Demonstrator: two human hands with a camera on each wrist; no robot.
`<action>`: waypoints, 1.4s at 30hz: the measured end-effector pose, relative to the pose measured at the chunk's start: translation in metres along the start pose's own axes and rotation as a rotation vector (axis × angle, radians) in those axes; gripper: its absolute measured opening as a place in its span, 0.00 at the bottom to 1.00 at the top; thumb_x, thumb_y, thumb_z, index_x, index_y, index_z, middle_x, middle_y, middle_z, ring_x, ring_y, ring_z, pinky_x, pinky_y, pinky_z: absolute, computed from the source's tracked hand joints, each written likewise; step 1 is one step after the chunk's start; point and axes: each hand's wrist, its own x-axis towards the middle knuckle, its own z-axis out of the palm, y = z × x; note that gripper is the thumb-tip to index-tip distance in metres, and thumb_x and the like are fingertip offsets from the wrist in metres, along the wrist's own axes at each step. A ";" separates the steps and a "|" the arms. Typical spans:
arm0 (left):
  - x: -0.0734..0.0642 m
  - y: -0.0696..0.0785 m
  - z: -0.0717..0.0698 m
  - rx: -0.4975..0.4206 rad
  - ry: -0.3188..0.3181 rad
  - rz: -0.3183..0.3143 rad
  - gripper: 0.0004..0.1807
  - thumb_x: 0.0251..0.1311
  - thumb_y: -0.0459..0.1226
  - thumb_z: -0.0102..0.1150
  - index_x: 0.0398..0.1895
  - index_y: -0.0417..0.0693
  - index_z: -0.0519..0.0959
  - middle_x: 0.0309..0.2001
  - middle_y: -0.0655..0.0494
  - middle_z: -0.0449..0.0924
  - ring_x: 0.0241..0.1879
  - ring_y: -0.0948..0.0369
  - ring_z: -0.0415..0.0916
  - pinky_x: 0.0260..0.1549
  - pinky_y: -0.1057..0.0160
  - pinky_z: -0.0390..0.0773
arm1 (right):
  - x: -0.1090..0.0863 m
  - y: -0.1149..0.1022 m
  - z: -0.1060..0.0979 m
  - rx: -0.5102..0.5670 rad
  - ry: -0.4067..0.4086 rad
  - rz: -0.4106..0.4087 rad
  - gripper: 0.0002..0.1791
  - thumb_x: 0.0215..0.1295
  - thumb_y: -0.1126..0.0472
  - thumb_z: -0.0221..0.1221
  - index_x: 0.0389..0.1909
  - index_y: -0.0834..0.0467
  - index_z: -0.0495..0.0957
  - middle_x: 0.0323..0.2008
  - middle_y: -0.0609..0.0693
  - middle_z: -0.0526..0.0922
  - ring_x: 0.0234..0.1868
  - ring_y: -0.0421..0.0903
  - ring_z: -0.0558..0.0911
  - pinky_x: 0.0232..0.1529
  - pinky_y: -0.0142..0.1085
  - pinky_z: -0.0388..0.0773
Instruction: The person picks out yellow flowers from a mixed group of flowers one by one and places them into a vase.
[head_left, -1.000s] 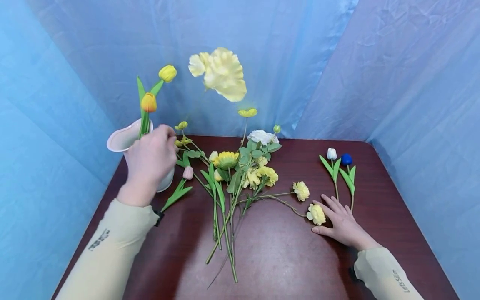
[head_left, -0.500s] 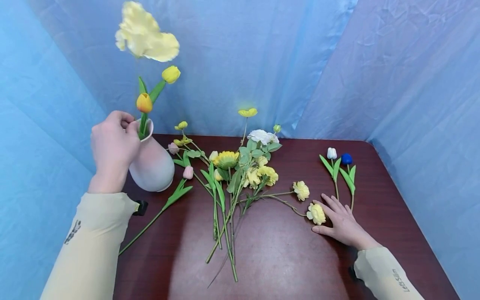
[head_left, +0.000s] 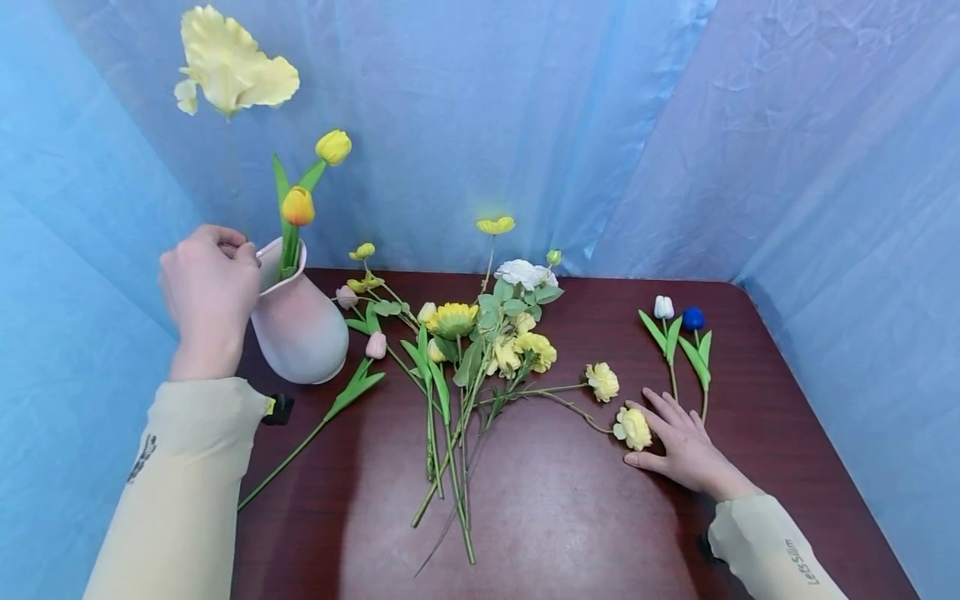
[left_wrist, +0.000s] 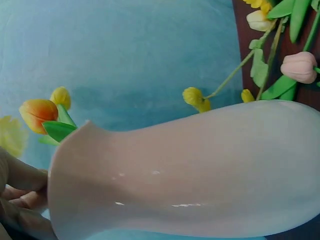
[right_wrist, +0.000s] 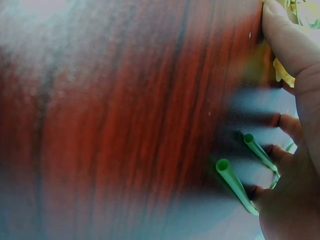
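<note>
My left hand (head_left: 208,287) pinches a large pale yellow flower by its thin stem at the rim of a pink-and-white vase (head_left: 303,333). The bloom (head_left: 231,65) stands high above the fingers, and the stem's lower end is hidden. An orange tulip (head_left: 297,206) and a yellow tulip (head_left: 333,147) lean in the vase mouth. In the left wrist view the fingers (left_wrist: 30,195) are at the vase's lip. My right hand (head_left: 686,450) rests on the table with fingers spread, beside a small pale yellow flower (head_left: 633,428). Under it run two green stems (right_wrist: 232,182).
Mid-table lies a loose pile of flowers, including a yellow daisy-like bloom (head_left: 452,319) and a white one (head_left: 521,273). A pink tulip (head_left: 376,345) lies right of the vase. White (head_left: 663,307) and blue (head_left: 693,318) tulips lie right. Blue curtains (head_left: 585,125) surround the table.
My left hand has moved left with the pale yellow flower, from in front of the vase to the left side of its mouth. The right hand has stayed still.
</note>
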 end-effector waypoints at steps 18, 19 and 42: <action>0.004 -0.004 -0.003 0.252 -0.235 0.057 0.15 0.58 0.31 0.47 0.16 0.48 0.76 0.19 0.48 0.71 0.27 0.37 0.72 0.17 0.44 0.67 | -0.002 -0.001 0.000 0.004 0.012 -0.017 0.49 0.60 0.34 0.67 0.77 0.51 0.63 0.79 0.63 0.52 0.78 0.71 0.47 0.66 0.77 0.42; 0.005 -0.005 -0.003 0.261 -0.243 0.059 0.15 0.57 0.31 0.47 0.14 0.49 0.74 0.18 0.49 0.69 0.27 0.38 0.71 0.17 0.45 0.67 | -0.002 -0.001 0.000 0.002 0.013 -0.017 0.49 0.60 0.34 0.67 0.77 0.51 0.64 0.79 0.63 0.52 0.78 0.71 0.47 0.66 0.77 0.42; 0.036 0.010 -0.007 0.496 -0.636 0.063 0.09 0.64 0.32 0.45 0.36 0.39 0.77 0.49 0.30 0.74 0.41 0.36 0.73 0.34 0.37 0.75 | -0.001 -0.001 0.000 0.004 0.010 -0.013 0.49 0.60 0.33 0.66 0.77 0.51 0.63 0.79 0.63 0.52 0.78 0.71 0.47 0.66 0.77 0.42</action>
